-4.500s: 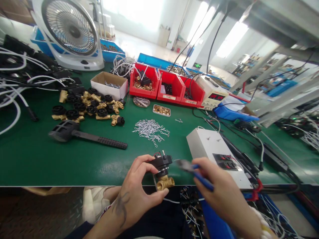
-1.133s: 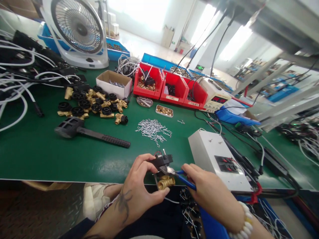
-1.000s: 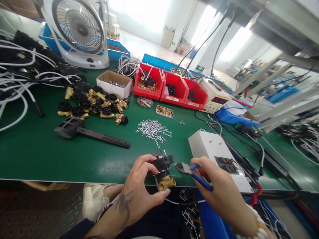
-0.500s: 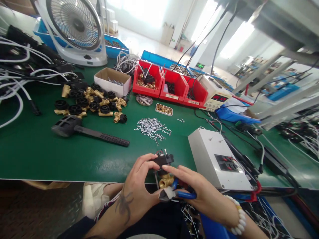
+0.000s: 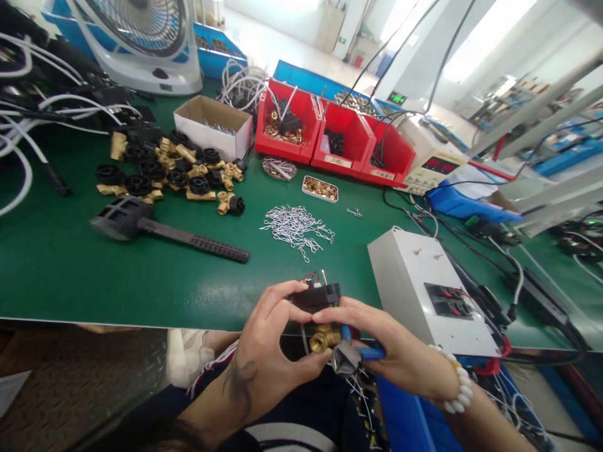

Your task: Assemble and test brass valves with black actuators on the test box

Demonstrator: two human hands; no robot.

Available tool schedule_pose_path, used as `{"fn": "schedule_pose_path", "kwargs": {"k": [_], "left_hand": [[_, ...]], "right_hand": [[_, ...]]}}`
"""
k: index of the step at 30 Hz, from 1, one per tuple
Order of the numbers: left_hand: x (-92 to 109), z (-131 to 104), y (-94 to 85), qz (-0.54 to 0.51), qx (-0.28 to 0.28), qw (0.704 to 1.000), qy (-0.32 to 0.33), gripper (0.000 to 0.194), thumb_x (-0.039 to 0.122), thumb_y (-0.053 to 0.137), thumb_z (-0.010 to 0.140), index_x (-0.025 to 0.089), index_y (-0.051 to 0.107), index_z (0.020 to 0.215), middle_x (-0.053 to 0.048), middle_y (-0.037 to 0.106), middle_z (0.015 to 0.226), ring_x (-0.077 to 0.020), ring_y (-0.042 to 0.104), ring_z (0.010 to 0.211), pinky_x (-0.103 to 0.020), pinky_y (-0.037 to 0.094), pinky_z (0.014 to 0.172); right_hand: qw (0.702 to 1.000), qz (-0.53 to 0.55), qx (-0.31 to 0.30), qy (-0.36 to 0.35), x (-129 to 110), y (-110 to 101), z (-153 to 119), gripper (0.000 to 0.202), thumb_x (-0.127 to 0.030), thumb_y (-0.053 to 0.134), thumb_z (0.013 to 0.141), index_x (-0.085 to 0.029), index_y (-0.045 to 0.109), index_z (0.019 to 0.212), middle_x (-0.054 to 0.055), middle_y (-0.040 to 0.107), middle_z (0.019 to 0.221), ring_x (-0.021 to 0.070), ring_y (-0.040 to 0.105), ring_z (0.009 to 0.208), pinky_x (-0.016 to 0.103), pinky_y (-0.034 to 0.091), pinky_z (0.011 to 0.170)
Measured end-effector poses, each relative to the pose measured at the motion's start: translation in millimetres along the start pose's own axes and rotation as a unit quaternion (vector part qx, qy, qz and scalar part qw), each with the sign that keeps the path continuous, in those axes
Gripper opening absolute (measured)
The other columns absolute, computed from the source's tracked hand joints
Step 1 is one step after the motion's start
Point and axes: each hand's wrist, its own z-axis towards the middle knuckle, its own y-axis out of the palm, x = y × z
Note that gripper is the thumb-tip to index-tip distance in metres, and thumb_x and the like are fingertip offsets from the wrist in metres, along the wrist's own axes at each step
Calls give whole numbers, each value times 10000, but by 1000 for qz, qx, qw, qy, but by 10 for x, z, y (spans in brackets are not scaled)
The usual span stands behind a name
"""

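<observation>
Near the bench's front edge, my left hand grips an assembly made of a black housing on top and a brass valve body beneath. Thin red wires and a small metal pin stick up from the housing. My right hand touches the housing with its fingertips and also holds blue-handled pliers, their metal head beside the brass body. A pile of silver clips lies on the green bench just beyond my hands.
A black mallet and brass fittings lie left. Behind are a white carton, red bins, a small tin and a fan. A grey box stands right, among cables.
The view has shifted, so the bench items sit higher in the picture. Both hands still hold the assembly, and the pliers' head is turned differently beside the brass body.
</observation>
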Motion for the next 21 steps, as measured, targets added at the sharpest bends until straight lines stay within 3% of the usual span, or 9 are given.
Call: {"fn": "schedule_pose_path", "kwargs": {"k": [2,4,8,10,13,14,18,19,21], "left_hand": [[-4,-5,0,0,-8,1000,-5,333,89,767,663,196,585,921,-111,600,1230,-246,600,1164,-401,511,982],[-10,0,0,1,-11,1000,-11,352,70,759,650,197,577,924,-108,605,1232,-239,601,1158,-397,507,987],[-10,20,2,4,6,1000,-4,341,120,774,666,205,558,916,-98,608,1234,-236,601,1150,-409,509,982],[-1,23,3,12,3,1000,-5,345,112,777,661,206,555,908,-99,612,1226,-241,607,1138,-421,514,977],[-2,8,12,20,-1,1000,-13,346,112,783,655,211,555,896,-99,614,1222,-252,617,1113,-451,518,976],[-9,-1,16,18,3,1000,-12,348,123,787,654,216,554,896,-95,613,1224,-257,620,1106,-461,521,972],[-40,-30,29,4,19,1000,6,360,159,789,654,232,549,912,-89,602,1248,-271,619,1104,-476,535,949],[-39,-30,29,7,17,1000,7,355,155,784,659,231,548,914,-94,602,1248,-271,618,1113,-473,536,948],[-28,-22,31,20,11,1000,12,339,147,775,671,225,543,906,-104,610,1227,-269,618,1124,-462,536,949]], "right_hand": [[999,-17,30,-3,-8,17,-46,379,-130,562,898,-221,573,1266,79,689,1143,168,664,1024,289,548,851],[993,-55,102,17,-22,32,-133,401,-142,569,885,-232,550,1274,49,702,1027,157,681,898,245,558,729],[922,-187,329,78,-29,77,-310,151,-165,527,907,-241,579,1026,15,673,878,151,662,761,231,532,646],[903,-264,327,90,-21,110,-341,129,-143,480,907,-223,576,941,18,656,792,157,636,651,250,507,573],[912,-327,231,91,-41,136,-336,180,-127,432,896,-199,595,921,37,649,737,180,629,598,280,487,525],[914,-323,227,93,-61,135,-334,177,-131,432,901,-200,593,923,38,651,741,182,637,611,279,492,532],[889,-289,340,100,-124,130,-351,120,-142,488,889,-227,547,951,16,639,769,152,622,623,229,484,535],[885,-299,342,101,-121,136,-354,130,-130,485,876,-227,542,942,13,632,758,151,610,601,231,476,523],[894,-338,278,101,-96,145,-351,164,-94,454,839,-220,548,888,10,615,707,159,587,544,250,452,491]]}}
